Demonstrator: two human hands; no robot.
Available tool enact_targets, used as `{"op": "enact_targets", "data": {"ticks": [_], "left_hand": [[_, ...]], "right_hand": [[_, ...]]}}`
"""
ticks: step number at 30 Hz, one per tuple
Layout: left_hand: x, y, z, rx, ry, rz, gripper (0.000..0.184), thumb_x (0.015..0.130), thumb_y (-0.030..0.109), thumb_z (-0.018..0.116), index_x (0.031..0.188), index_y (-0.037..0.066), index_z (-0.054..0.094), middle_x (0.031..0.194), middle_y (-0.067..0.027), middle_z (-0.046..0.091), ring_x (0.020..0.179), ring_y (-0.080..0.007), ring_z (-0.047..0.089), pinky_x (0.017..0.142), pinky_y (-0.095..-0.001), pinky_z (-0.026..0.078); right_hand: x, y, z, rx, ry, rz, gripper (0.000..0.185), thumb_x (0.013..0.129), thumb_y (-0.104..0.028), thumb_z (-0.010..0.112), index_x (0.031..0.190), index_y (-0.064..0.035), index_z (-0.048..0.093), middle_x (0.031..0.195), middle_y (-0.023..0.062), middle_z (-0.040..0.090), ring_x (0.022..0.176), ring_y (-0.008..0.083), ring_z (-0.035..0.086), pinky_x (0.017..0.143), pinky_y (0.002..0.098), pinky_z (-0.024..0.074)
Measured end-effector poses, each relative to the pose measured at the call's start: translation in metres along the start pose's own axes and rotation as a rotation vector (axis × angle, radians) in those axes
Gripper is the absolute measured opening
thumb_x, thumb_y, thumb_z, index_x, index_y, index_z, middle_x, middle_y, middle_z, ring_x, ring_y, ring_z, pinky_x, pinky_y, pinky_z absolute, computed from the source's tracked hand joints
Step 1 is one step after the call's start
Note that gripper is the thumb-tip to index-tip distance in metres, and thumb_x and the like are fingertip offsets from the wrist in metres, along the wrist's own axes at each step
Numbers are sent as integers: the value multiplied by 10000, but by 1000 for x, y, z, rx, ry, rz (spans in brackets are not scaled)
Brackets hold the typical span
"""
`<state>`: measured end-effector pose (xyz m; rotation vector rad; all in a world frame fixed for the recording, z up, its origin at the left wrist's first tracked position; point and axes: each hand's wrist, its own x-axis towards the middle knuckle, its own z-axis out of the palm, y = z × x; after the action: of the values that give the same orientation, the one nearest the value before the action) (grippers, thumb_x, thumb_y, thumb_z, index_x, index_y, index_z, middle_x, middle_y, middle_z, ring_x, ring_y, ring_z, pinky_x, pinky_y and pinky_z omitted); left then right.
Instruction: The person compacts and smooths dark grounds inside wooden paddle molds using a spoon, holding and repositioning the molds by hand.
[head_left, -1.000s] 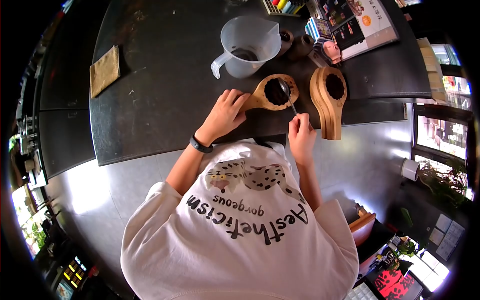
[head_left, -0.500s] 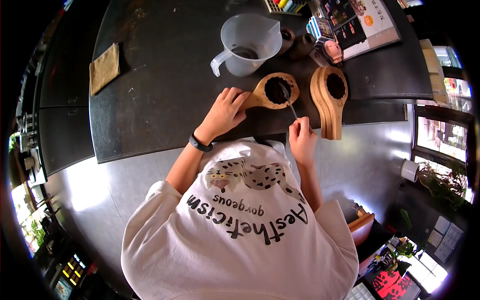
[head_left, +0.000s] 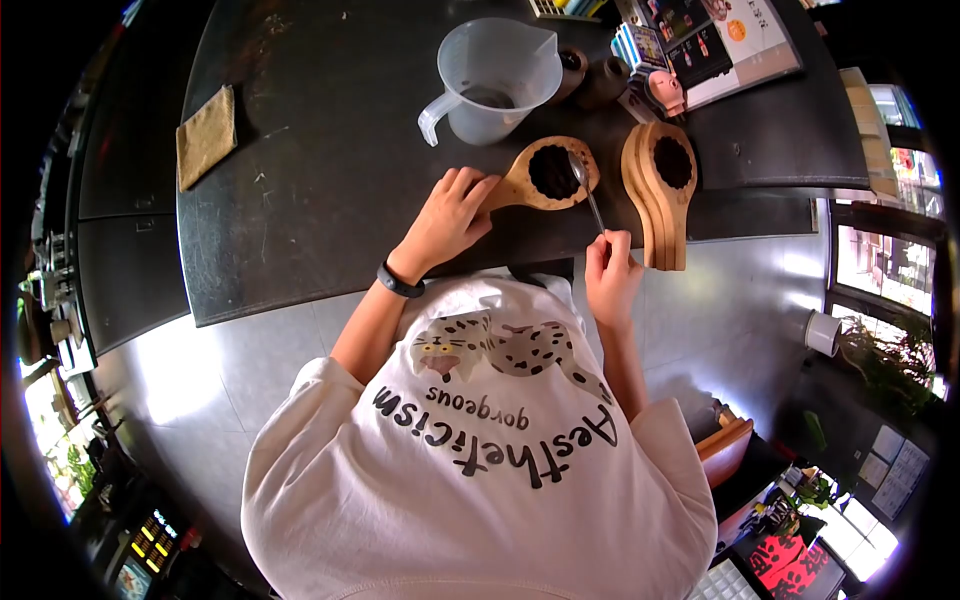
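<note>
My left hand (head_left: 447,218) is closed on the handle of a wooden mould (head_left: 517,186), which lies on the dark tabletop. Its round, scalloped hollow has a dark substance in it. A small metal spoon (head_left: 593,202) is pinched in my right hand (head_left: 612,272), its bowl over the right rim of the mould. To the right sits a stack of similar wooden moulds (head_left: 647,190), the top one also dark inside its hollow. A translucent measuring jug (head_left: 500,60) stands behind the mould, with a little dark matter visible near its bottom.
Two dark jars (head_left: 606,80) stand beside the jug. Farther right are a pink figurine (head_left: 666,92), small boxes (head_left: 640,48) and a printed menu (head_left: 745,55). A folded brown cloth (head_left: 207,140) lies on the left of the black table (head_left: 300,200).
The spoon has moved from inside the mould's hollow to its right rim, my right hand shifting slightly right. My left hand stays on the handle.
</note>
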<state>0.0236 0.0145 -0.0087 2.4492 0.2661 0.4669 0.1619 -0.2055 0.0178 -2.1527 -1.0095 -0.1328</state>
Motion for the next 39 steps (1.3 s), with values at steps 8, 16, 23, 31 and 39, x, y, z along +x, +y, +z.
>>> {"op": "enact_targets", "data": {"ticks": [8,16,23,31,39], "left_hand": [[-1,0,1,5,-3,0,576,757,69,679,1308,21,521,1151,-139,518,1051,-322,509,949,-386,454],[0,1,0,-7,5,3,585,750,70,686,1310,22,524,1151,-138,519,1050,-324,510,943,-390,456],[-1,0,1,-11,3,6,594,743,64,689,1312,25,523,1153,-136,517,1050,-322,511,947,-387,455],[-1,0,1,-2,-8,-1,587,748,63,686,1309,26,519,1156,-135,514,1061,-319,510,954,-388,454],[-1,-2,2,7,-9,10,582,754,59,676,1312,24,511,1155,-140,511,1060,-321,510,953,-392,454]], "right_hand": [[9,-13,13,-40,-89,-53,192,851,0,624,864,-70,446,713,83,607,605,317,625,509,380,490],[6,-8,23,-74,-91,-123,225,829,1,643,841,-77,433,690,65,588,586,301,612,503,371,482],[2,-7,20,-27,-93,-93,244,821,-10,659,840,-81,427,676,53,582,572,299,609,499,370,478],[-1,-9,11,-18,-133,-50,179,847,16,620,872,-61,460,698,88,623,612,310,645,528,364,502],[-9,-6,4,-37,-141,-54,176,841,10,629,897,-61,479,715,98,643,628,312,656,540,358,516]]}}
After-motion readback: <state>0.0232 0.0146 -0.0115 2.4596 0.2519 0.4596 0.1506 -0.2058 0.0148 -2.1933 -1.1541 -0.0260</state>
